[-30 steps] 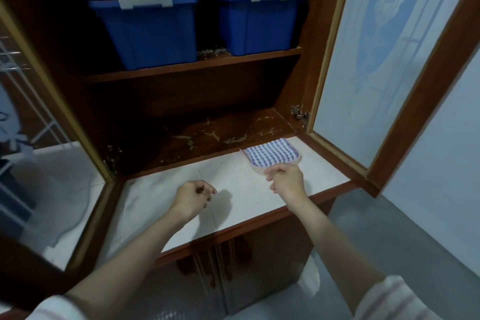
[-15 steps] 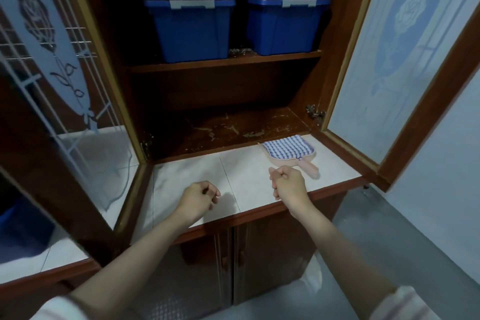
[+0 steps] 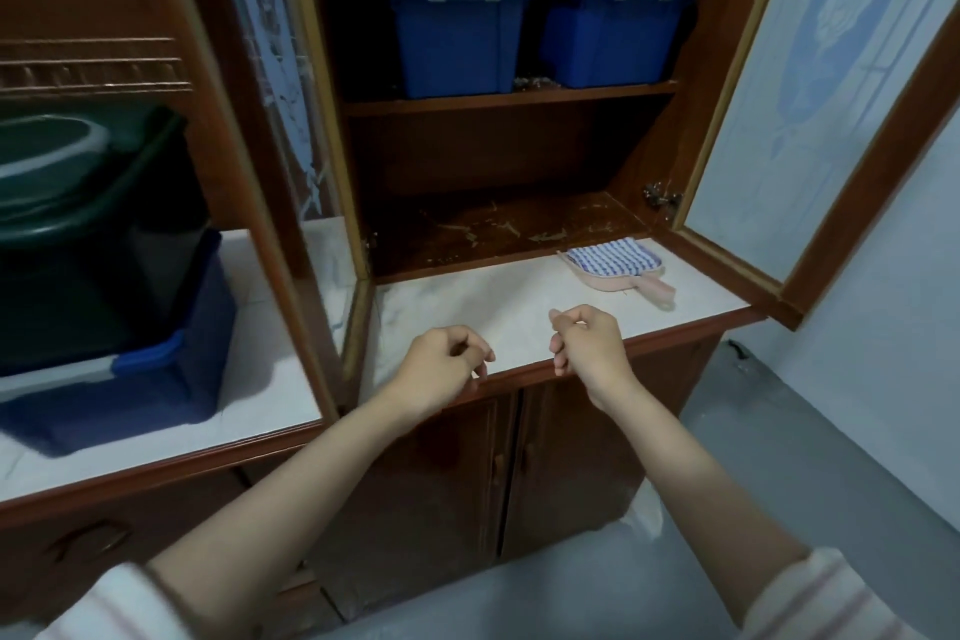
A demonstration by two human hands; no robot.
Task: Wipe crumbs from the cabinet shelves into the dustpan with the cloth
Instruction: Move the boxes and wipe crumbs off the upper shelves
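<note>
Open cabinet (image 3: 519, 156), lower shelf (image 3: 493, 234) dark, flecks probably crumbs. Pink dustpan (image 3: 618, 282) on white counter (image 3: 467, 307), checked cloth (image 3: 608, 259) on it. Left hand (image 3: 441, 369) and right hand (image 3: 587, 348) at counter's front edge, fingers curled in, holding nothing.

The person wears a pale top, whitish with thin pink stripes. The left sleeve (image 3: 114, 605) shows in the lower left corner, blurred, with faint stripes. The right sleeve (image 3: 831, 598) shows in the lower right, its stripes clearer. From both cuffs the forearms are bare down to the left grip (image 3: 441, 369) and right grip (image 3: 589, 348).
</note>
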